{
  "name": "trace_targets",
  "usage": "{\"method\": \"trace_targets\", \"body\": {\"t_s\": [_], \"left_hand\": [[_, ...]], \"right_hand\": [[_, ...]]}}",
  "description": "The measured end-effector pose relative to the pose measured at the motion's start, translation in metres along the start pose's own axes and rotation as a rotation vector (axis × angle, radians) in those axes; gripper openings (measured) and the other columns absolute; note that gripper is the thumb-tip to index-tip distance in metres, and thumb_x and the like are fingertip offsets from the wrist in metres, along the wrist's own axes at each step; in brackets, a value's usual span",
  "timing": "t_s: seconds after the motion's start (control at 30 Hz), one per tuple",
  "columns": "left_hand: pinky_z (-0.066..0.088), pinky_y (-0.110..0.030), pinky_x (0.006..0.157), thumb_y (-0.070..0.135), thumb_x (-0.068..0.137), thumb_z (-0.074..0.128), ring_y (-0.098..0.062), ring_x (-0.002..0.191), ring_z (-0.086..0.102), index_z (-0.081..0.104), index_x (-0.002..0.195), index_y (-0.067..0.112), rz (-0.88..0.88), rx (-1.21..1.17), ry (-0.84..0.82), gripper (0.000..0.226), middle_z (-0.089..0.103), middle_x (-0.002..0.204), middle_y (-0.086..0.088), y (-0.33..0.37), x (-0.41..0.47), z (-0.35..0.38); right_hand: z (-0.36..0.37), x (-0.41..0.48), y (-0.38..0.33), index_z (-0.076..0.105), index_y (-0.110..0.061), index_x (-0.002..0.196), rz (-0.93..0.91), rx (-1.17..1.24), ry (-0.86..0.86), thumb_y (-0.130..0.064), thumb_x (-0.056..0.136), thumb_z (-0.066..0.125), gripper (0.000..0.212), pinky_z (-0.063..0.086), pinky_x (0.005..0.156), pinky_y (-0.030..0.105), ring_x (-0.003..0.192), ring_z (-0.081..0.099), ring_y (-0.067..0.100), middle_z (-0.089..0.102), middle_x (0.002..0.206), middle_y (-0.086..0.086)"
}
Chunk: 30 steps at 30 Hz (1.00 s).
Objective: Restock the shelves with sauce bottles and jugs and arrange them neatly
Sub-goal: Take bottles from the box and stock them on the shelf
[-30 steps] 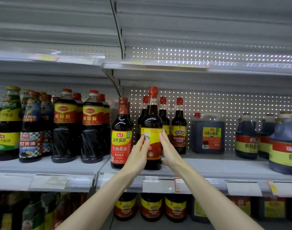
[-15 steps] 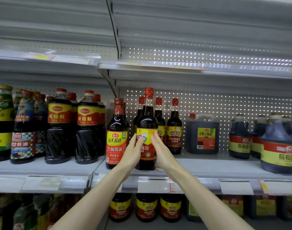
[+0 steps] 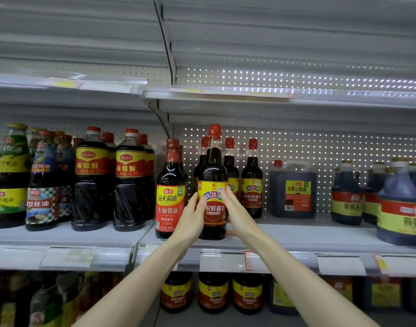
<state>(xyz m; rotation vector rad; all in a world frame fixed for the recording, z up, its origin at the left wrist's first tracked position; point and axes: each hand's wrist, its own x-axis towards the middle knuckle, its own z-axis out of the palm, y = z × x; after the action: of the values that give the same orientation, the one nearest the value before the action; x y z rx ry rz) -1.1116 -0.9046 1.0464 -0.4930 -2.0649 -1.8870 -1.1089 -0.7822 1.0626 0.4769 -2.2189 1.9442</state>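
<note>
Sauce bottle point(image 3: 212, 171) on shelf point(image 3: 296, 234), btwn L fingers point(image 3: 194, 206), R fingers point(image 3: 227, 197), straight, touching sides

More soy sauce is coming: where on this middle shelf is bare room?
Bare shelf lies in front of the square jug, from the bottle flanked by the left hand and right hand across to the round jugs. A narrower gap separates the square jug from those jugs. The left bay's big bottles stand crowded.

Back panel point(image 3: 320, 147) is gray w/ rows of tiny holes, lit bright on the right. Dark upright post point(image 3: 165, 43) splits the 2 bays. Front rail point(image 3: 292, 260) has a white price tag point(image 3: 339, 264), a red-edged tag point(image 3: 248, 260) and a yellow tag point(image 3: 380, 264).
</note>
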Motion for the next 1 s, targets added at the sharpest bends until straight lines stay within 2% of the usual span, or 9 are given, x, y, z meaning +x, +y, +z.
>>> {"method": "trace_targets", "body": {"t_s": [0.07,0.13,0.3,0.4,0.5,0.67,0.93,1.0], "left_hand": [[0.037,-0.026,0.095,0.039,0.104,0.032,-0.005,0.113,0.042,0.020,0.152,0.023,-0.049,-0.035,0.005,0.052,0.041,0.145,0.005,0.002,0.005,-0.002],[0.036,-0.036,0.100,0.042,0.103,0.031,-0.010,0.123,0.042,0.020,0.152,0.026,-0.063,-0.040,-0.001,0.053,0.037,0.149,0.005,0.000,0.009,-0.002],[0.038,-0.030,0.101,0.045,0.102,0.032,-0.005,0.117,0.045,0.026,0.150,0.029,-0.046,-0.053,-0.034,0.052,0.044,0.135,0.016,-0.003,0.008,0.000],[0.038,-0.041,0.110,0.047,0.101,0.033,-0.010,0.126,0.045,0.025,0.151,0.032,-0.046,-0.057,-0.036,0.052,0.043,0.143,0.011,-0.007,0.006,0.002],[0.035,-0.047,0.112,0.050,0.100,0.032,-0.013,0.133,0.040,0.022,0.151,0.035,-0.042,-0.051,-0.037,0.054,0.038,0.149,0.009,-0.009,0.007,0.001],[0.033,-0.047,0.112,0.053,0.099,0.031,-0.014,0.133,0.041,0.025,0.150,0.036,-0.051,-0.048,-0.017,0.054,0.040,0.149,0.008,-0.014,0.015,-0.001],[0.030,-0.039,0.105,0.055,0.099,0.029,-0.014,0.133,0.041,0.025,0.149,0.040,-0.051,-0.066,0.001,0.052,0.041,0.147,0.011,-0.019,0.025,0.000],[0.029,-0.040,0.110,0.057,0.098,0.030,-0.013,0.133,0.041,0.024,0.149,0.040,-0.052,-0.067,0.015,0.054,0.040,0.149,0.011,-0.023,0.029,0.000]], "right_hand": [[0.001,-0.003,0.002,0.006,-0.043,0.152,0.019,0.013,-0.005,-0.056,0.099,0.032,0.060,0.032,0.110,0.051,0.138,0.034,0.021,0.029,0.155,-0.006],[0.000,-0.003,0.003,0.009,-0.046,0.151,0.039,0.034,-0.005,-0.059,0.097,0.033,0.060,0.030,0.111,0.058,0.140,0.034,0.024,0.030,0.155,-0.006],[-0.004,-0.002,0.003,0.018,-0.042,0.152,0.049,0.085,0.002,-0.060,0.096,0.035,0.062,0.030,0.109,0.062,0.138,0.036,0.027,0.033,0.154,-0.003],[-0.011,-0.001,0.002,0.022,-0.038,0.151,0.076,0.139,0.022,-0.060,0.096,0.033,0.061,0.034,0.107,0.064,0.138,0.037,0.031,0.034,0.153,0.001],[-0.014,0.000,-0.002,0.029,-0.032,0.149,0.108,0.175,0.008,-0.060,0.096,0.031,0.060,0.033,0.106,0.062,0.138,0.036,0.032,0.035,0.153,0.006],[-0.010,0.001,-0.004,0.028,-0.030,0.149,0.106,0.171,-0.013,-0.058,0.098,0.027,0.059,0.028,0.109,0.063,0.141,0.031,0.033,0.031,0.155,0.007],[-0.001,0.011,0.000,0.030,-0.027,0.149,0.108,0.168,-0.020,-0.056,0.099,0.026,0.059,0.028,0.109,0.059,0.140,0.033,0.032,0.033,0.154,0.007],[0.001,0.013,0.002,0.030,-0.027,0.149,0.102,0.163,-0.025,-0.057,0.098,0.026,0.058,0.029,0.109,0.058,0.140,0.034,0.032,0.034,0.154,0.006]]}}
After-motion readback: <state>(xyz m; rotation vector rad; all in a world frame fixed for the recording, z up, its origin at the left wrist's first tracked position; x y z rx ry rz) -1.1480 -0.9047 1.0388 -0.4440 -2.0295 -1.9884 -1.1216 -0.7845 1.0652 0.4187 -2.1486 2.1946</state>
